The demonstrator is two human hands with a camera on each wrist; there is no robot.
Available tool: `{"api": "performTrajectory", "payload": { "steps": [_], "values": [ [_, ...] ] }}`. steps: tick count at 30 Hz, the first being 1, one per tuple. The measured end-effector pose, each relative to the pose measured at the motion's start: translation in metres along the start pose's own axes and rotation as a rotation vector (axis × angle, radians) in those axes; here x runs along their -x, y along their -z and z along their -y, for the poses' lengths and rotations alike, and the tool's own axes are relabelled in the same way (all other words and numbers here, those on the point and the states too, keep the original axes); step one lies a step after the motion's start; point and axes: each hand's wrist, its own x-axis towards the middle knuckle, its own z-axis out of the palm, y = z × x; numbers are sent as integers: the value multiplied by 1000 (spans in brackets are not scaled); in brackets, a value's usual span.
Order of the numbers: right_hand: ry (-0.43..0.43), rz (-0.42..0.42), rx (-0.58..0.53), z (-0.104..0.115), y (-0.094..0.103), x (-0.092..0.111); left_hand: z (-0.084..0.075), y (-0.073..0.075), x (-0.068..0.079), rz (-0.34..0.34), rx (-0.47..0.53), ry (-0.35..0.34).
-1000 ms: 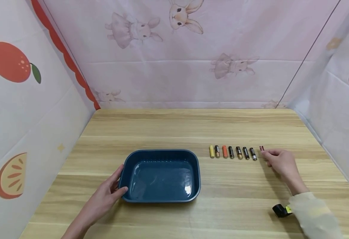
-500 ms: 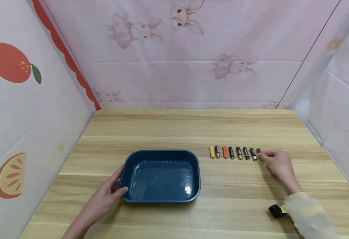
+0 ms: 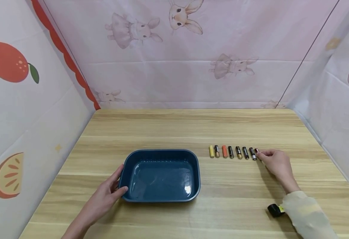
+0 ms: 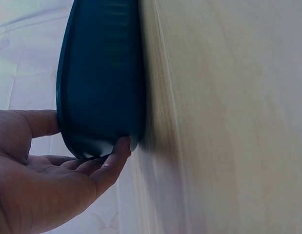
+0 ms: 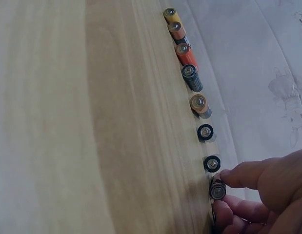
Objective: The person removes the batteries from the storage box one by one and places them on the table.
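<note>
My left hand (image 3: 101, 196) grips the left side of a deep, dark blue plastic basin (image 3: 159, 200). In the left wrist view the thumb lies at the basin's rim (image 4: 60, 83) and the fingers spread under its outer wall. My right hand (image 3: 277, 164) pinches a dark red battery (image 5: 217, 191) between thumb and fingers, at the right end of a row of batteries. Most of that battery is hidden by the fingers in the head view. Close to its left lies a black and silver battery (image 3: 252, 153).
Leftward along the row lie several more batteries, among them an orange battery (image 3: 224, 151) and a yellow battery (image 3: 211, 151). All stand on the wooden table (image 3: 168, 127). A black device (image 3: 274, 210) is strapped at the right wrist. Printed cloth (image 3: 174, 83) walls the back and sides.
My right hand has moved left with the dark red battery, bringing it close beside the row's last battery. The left hand and the basin stay where they were.
</note>
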Motion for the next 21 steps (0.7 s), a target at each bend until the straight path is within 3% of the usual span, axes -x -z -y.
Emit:
{"api": "performTrajectory", "payload": {
  "steps": [13,21],
  "values": [
    [-13,14,23,-1,1,-1,-1,-1,-2,4,2,-18],
    [-29,21,19,-1,2,-3,-2,-2,-2,1,-5,6]
  ]
}}
